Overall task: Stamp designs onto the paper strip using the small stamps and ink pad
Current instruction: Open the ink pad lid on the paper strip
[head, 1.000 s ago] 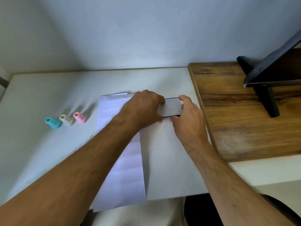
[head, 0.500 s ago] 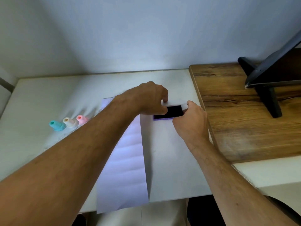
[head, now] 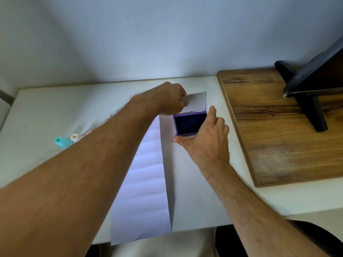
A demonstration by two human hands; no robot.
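A purple ink pad (head: pixel 187 124) lies open on the white table (head: pixel 55 108), its dark pad showing. My left hand (head: pixel 170 101) pinches the raised grey lid (head: pixel 196 101) at its left edge. My right hand (head: pixel 206 140) grips the ink pad's base from the right and front. A long white paper strip (head: pixel 146 182) with fold creases runs from the ink pad down past the table's front edge. Small stamps lie at the left: a teal stamp (head: pixel 61 142), a cream stamp (head: pixel 75 137), and a pink one mostly hidden behind my left forearm.
A wooden board (head: pixel 278 136) covers the table's right side, and a black stand (head: pixel 311 108) holding a dark screen (head: pixel 323 75) rests on it. A pale wall rises right behind the table.
The ink pad's lid was shut a second ago; my left hand has swung it up and back, exposing the dark pad. My right hand stayed on the base.
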